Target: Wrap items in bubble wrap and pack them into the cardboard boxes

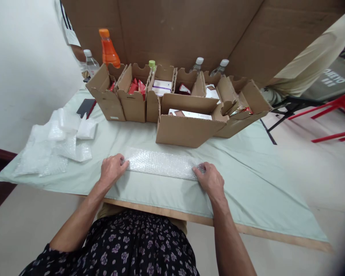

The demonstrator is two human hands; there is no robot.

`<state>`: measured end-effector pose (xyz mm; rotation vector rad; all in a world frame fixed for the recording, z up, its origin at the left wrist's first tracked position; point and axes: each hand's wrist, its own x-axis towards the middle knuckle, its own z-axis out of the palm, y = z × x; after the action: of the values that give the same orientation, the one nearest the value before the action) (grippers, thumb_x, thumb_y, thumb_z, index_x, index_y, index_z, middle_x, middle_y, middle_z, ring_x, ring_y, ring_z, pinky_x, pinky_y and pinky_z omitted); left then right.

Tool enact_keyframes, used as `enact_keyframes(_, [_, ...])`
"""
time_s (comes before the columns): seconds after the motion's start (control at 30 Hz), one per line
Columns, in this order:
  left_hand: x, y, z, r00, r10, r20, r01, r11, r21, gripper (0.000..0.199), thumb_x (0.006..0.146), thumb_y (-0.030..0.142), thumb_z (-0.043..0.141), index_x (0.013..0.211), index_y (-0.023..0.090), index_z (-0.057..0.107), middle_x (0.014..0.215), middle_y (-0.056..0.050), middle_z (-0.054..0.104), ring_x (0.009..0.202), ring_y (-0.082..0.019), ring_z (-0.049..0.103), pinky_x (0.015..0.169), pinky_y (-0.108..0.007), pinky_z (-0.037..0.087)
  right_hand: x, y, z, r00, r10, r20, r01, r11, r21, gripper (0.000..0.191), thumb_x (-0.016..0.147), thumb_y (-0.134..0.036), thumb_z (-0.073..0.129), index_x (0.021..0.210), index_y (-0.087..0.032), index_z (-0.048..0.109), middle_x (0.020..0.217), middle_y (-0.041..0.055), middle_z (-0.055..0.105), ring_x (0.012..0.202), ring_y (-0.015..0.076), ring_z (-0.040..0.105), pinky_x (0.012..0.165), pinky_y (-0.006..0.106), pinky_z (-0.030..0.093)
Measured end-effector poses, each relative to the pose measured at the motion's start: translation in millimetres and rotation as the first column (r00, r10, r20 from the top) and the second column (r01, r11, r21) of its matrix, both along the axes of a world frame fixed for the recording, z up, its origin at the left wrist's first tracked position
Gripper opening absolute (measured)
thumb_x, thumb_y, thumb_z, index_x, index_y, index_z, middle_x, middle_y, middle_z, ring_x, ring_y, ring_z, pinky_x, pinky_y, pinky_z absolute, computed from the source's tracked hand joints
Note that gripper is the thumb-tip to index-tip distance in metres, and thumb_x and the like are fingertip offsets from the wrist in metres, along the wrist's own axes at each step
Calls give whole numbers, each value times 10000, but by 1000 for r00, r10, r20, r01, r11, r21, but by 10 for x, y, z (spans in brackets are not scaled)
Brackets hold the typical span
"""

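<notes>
Flowered black shirt [140,245] closest. Left hand [112,168] pinches one end of a bubble-wrap strip [161,164]; right hand [211,178] grips the other. Strip lies crosswise on pale green cloth [253,184], near a cardboard box [179,130] holding a white packet [189,114]. Row of open boxes [133,109] behind; loose wrap pile [40,149] well left; orange bottle [109,51] at back.

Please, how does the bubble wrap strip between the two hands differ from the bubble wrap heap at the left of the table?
The bubble wrap strip is one long, narrow shape lying flat; the bubble wrap heap is several overlapping pieces, spread irregularly. The left hand and right hand hold the strip's ends, while no hand touches the heap. Both are translucent and lie on the pale green cloth.
</notes>
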<state>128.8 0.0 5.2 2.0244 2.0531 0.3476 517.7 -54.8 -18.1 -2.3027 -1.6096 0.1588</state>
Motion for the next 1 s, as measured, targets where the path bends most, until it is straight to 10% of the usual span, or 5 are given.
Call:
enact_keyframes(0.3, [-28, -34, 22, 991, -14, 131, 13, 1000, 10, 165, 825, 363, 545, 719, 242, 580, 777, -25, 719, 729, -207, 665, 701, -315, 469, -72, -82, -3, 990, 118, -73, -100, 970, 221, 284, 880, -477, 562, 899, -225, 692, 983, 100, 741, 884, 271, 617, 822, 408, 466])
enact_keyframes(0.6, [-72, -17, 48, 889, 62, 454, -67, 998, -6, 191, 806, 385, 533, 876, 228, 615, 785, -10, 720, 710, -187, 675, 700, -286, 520, -128, -305, 322, 865, 116, -487, -57, 989, 135, 445, 828, -497, 636, 1164, -206, 659, 834, 37, 718, 738, 210, 656, 736, 347, 520])
enact_keyframes(1.0, [-15, 919, 357, 996, 40, 76, -51, 989, 141, 348, 917, 210, 506, 1211, 184, 689, 1170, -96, 775, 1045, -263, 725, 943, -344, 516, -1178, -747, 376, 595, 256, -762, -362, 932, 30, 656, 934, -373, 562, 1558, -196, 460, 653, -64, 516, 552, 126, 460, 557, 237, 422])
